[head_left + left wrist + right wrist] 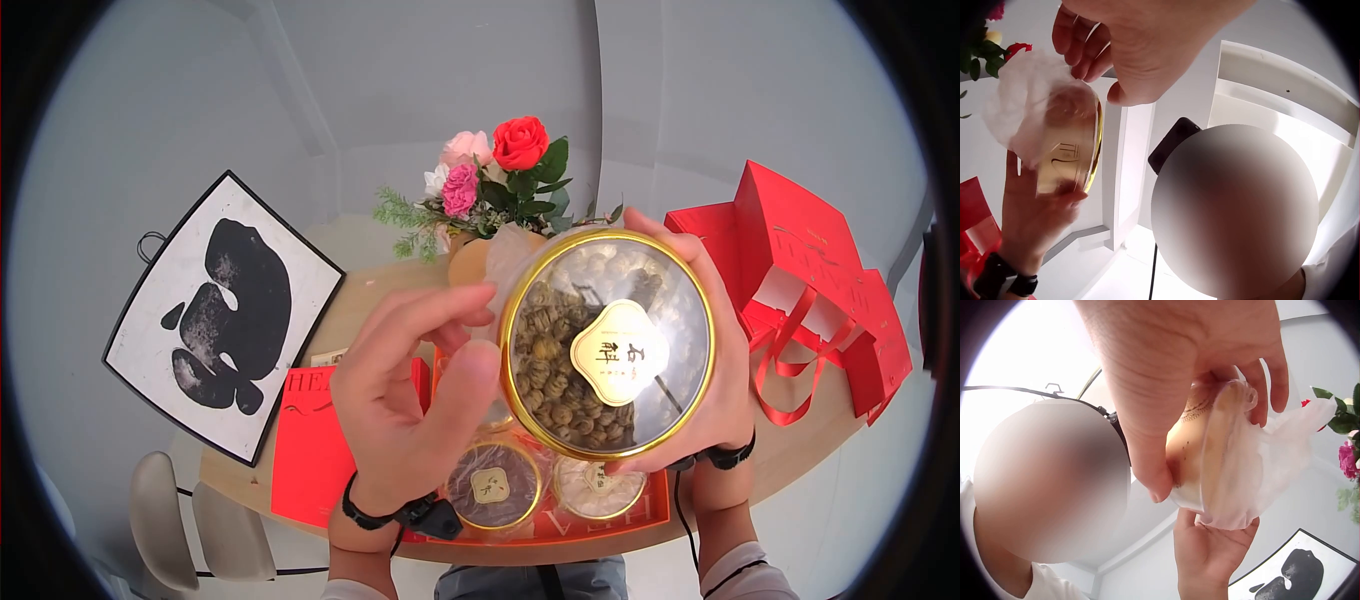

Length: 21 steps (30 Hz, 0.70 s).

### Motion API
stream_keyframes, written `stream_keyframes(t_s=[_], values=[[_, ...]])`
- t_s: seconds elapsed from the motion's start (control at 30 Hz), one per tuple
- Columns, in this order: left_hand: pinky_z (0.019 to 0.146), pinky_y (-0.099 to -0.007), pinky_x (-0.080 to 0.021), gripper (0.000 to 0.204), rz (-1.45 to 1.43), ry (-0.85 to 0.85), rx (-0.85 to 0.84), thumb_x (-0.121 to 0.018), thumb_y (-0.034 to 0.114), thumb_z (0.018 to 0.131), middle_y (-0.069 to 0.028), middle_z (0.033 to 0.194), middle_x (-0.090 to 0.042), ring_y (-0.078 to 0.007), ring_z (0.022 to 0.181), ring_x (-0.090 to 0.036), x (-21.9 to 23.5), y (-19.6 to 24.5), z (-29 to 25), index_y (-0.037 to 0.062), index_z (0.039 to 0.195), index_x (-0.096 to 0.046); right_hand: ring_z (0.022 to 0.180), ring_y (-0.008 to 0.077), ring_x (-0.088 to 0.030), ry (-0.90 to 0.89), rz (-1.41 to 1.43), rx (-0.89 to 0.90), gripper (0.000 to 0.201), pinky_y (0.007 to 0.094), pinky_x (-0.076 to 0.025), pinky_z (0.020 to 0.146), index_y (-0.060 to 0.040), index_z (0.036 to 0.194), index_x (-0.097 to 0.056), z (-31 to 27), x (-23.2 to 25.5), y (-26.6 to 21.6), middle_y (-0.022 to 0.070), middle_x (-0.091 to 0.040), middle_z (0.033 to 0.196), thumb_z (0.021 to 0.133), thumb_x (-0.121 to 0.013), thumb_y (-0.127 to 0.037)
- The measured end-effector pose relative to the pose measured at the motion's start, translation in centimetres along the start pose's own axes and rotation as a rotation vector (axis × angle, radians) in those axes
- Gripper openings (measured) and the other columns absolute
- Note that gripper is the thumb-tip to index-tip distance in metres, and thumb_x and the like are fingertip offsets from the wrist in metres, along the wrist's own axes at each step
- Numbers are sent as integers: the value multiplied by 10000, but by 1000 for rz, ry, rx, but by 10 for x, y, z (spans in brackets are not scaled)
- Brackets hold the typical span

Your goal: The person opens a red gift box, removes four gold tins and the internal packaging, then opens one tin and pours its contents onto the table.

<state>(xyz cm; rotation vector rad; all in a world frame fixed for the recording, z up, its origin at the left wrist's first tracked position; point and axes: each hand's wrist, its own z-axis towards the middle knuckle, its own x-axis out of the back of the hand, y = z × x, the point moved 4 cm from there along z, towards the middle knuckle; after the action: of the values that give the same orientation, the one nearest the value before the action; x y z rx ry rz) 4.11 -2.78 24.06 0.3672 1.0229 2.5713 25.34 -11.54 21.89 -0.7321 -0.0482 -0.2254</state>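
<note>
Wooden table (790, 455), roses (520, 143), red bag (805, 230), gold-rimmed jar (560, 380) hiding part, right hand (730, 375) gripping it, left hand (400, 390) open

The jar label (620, 352) reads "石斛"; the red box (312, 455) shows "HE".

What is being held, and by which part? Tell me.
A gold-rimmed round jar labelled dendrobium, held by its side wall in the right hand. The left hand is open beside it.
</note>
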Motion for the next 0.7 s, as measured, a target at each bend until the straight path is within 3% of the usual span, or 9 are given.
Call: stream_keyframes(t_s=[0.07, 0.17, 0.23, 0.4, 0.7], values=[[717, -237, -463, 281, 28, -68, 47, -718, -12, 853, -70, 976, -682, -84, 766, -560, 1, -1, 0, -13, 1134, -714, 1402, 276, -449, -4, -40, 29, 1242, 390, -362, 1136, 13, 1442, -400, 0, -2, -2, 234, -424, 1501, 418, -1037, -279], [696, -227, -451, 245, 24, -39, 48, -718, -9, 865, -43, 937, -677, -66, 745, -549, -3, -4, 1, -12, 1110, -721, 1420, 296, -435, 90, -5, -10, 1217, 405, -357, 1138, 4, 1431, -412, -3, -4, -2, 237, -455, 1480, 427, -1037, -279], [680, -222, -444, 215, 35, -29, 44, -715, -6, 878, -39, 926, -672, -61, 729, -545, -3, -7, 0, -9, 1092, -725, 1388, 296, -477, 56, -146, -31, 1390, 426, -410, 1148, 48, 1485, -339, -5, -1, -1, 205, -383, 1546, 340, -1049, -292], [628, -207, -419, 117, 48, 18, 103, -702, 7, 915, -31, 897, -656, -46, 687, -529, -3, -10, -1, -1, 1027, -734, 1393, 293, -471, -7, -348, -31, 1369, 424, -416, 1148, 40, 1474, -344, -4, -2, -9, 204, -358, 1559, 353, -1049, -303], [551, -197, -395, 59, 229, 105, -60, -678, 39, 940, -37, 894, -655, -49, 649, -527, -1, -5, 0, 3, 973, -712, 1394, 325, -467, 22, -401, 25, 1304, 458, -436, 1138, 6, 1460, -345, -11, -10, -9, 229, -308, 1573, 399, -1049, -276]])
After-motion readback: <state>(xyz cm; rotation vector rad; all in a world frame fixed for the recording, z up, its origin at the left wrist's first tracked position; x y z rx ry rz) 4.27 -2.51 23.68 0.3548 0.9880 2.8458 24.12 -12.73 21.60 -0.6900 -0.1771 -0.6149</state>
